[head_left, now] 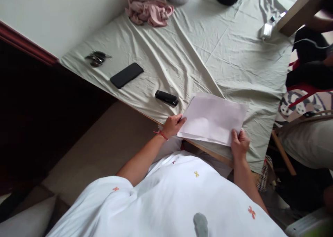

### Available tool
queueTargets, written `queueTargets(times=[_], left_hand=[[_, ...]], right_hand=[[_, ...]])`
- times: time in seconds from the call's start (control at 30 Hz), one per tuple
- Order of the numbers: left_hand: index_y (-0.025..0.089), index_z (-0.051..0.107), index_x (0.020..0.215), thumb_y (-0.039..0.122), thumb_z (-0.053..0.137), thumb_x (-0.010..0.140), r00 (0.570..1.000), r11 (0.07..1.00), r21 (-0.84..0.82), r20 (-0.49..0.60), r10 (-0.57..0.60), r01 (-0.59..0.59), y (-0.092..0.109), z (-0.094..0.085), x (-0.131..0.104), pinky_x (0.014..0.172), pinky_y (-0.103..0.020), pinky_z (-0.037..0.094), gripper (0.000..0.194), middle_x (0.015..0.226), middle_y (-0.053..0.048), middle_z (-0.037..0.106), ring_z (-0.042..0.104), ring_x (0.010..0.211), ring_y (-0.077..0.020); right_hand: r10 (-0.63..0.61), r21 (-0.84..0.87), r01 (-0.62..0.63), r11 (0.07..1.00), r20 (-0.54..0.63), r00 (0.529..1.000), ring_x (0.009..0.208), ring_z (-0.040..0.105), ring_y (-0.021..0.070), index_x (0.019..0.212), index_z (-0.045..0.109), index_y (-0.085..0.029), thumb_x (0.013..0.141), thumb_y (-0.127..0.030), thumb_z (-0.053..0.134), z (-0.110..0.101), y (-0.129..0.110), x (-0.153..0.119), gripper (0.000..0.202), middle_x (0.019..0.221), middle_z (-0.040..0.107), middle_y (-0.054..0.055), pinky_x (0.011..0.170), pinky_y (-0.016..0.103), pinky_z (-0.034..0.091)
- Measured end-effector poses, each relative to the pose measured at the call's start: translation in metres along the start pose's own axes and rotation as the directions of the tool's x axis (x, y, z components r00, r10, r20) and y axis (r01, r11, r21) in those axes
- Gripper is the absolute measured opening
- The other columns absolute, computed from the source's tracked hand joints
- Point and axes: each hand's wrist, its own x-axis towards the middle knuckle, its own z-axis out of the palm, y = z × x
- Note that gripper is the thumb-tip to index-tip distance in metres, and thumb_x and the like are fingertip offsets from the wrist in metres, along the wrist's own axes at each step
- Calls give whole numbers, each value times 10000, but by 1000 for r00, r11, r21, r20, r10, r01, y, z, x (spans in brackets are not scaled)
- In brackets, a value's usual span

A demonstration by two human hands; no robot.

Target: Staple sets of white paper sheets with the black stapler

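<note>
Several white paper sheets [212,117] lie in a loose stack near the front edge of the cloth-covered table, their edges slightly out of line. My left hand [173,126], with a red string on its wrist, grips the stack's left edge, thumb on top. At the lower right corner my right hand [239,142] pinches the sheets, thumb on top and the other fingers partly hidden. A black stapler [167,97] lies just left of the paper, apart from both hands.
Farther left on the pale green cloth [197,60] are a black phone [127,75] and a bunch of keys [97,58]. A pink crumpled cloth [149,6] lies at the back. A white adapter [266,31] with a cable sits near a wooden post [298,13] at right.
</note>
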Motion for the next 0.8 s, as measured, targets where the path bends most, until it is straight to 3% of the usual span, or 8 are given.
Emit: queueTargets(times=[0.1,0.17,0.27,0.5,0.7,0.8], left_hand=[[190,495,672,489,533,940,1000,998,-64,-20,-23,22,2,0,-1,588,-257,327,404,568,47,426,404,573,-108],[173,608,849,456,565,924,999,983,-179,42,-21,28,2,-2,-2,619,-244,389,296,645,30,554,498,622,-122],[162,638,1029,363,610,884,995,967,-252,102,-12,37,0,-4,-3,653,-236,437,250,719,18,651,569,654,-128],[167,629,865,425,531,938,998,989,-138,-19,-54,51,0,-1,0,652,-244,443,285,700,1,660,591,668,-136],[170,641,1044,363,637,860,989,954,-296,145,-7,50,0,-5,-3,703,-252,504,266,834,-23,742,679,772,-169],[171,643,939,373,606,884,995,967,-251,90,-33,54,-2,-3,-2,666,-247,473,212,767,-16,722,651,711,-154]], right_hand=[[5,-96,-13,995,-83,997,608,351,139,679,416,-246,837,-632,594,6,-1,-2,453,602,426,-34,650,324,296],[13,-132,-29,991,-120,993,605,348,145,689,389,-255,855,-665,546,6,-1,-5,470,603,428,-29,642,327,279],[20,-155,-42,987,-143,989,607,359,147,700,386,-257,869,-710,500,4,-2,-6,497,615,449,-21,633,325,277],[18,-155,-42,987,-154,988,599,356,137,678,378,-254,851,-791,471,4,-2,-5,572,586,432,-33,624,322,276],[10,-154,-35,987,-156,988,587,320,125,674,359,-255,857,-781,470,4,-2,-5,568,575,384,-51,616,316,256],[7,-151,-31,988,-158,987,597,317,127,678,369,-254,855,-781,476,4,-2,-5,566,575,393,-49,619,315,252]])
